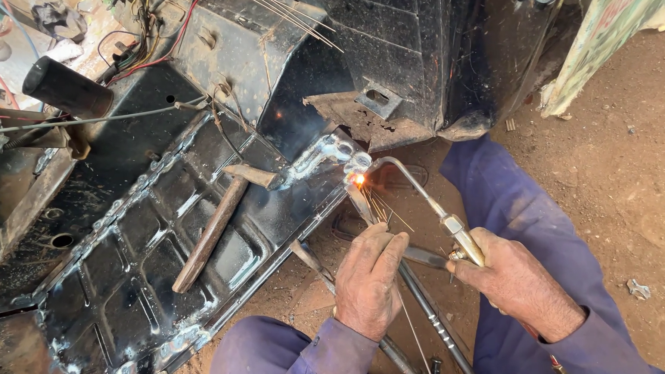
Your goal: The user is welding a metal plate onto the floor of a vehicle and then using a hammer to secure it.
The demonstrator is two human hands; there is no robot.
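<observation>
The right hand (pixel 512 284) grips a brass torch (pixel 454 230); the left hand (pixel 368 279) pinches a filler rod (pixel 363 206) at the glowing seam (pixel 356 178) on the black metal panel (pixel 163 239).

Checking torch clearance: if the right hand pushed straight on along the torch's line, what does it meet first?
Probably the glowing seam on the black sheet-metal panel; the right hand aims the torch there. Depth unclear.

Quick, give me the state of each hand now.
Left hand: closed on a thin filler rod.
Right hand: closed on the welding torch.
</observation>
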